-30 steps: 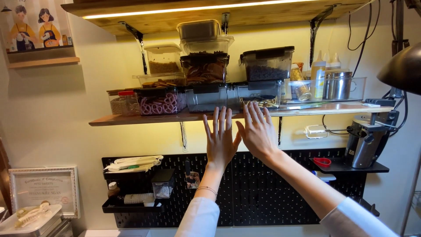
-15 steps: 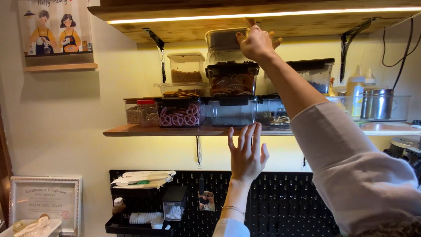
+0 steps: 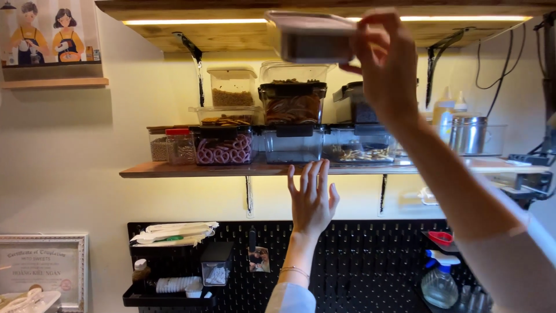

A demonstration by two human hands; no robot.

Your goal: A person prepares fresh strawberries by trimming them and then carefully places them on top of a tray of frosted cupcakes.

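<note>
Clear plastic container, now lifted off the stack to the frame's top centre, sits gripped in the right hand, while the left hand stays open-fingered at the wooden shelf edge.

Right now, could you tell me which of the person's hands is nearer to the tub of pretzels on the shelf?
Left. The left hand is raised just below the shelf edge, a little right of the pretzel tub. The right hand is well above, holding a lidded container up high.
</note>
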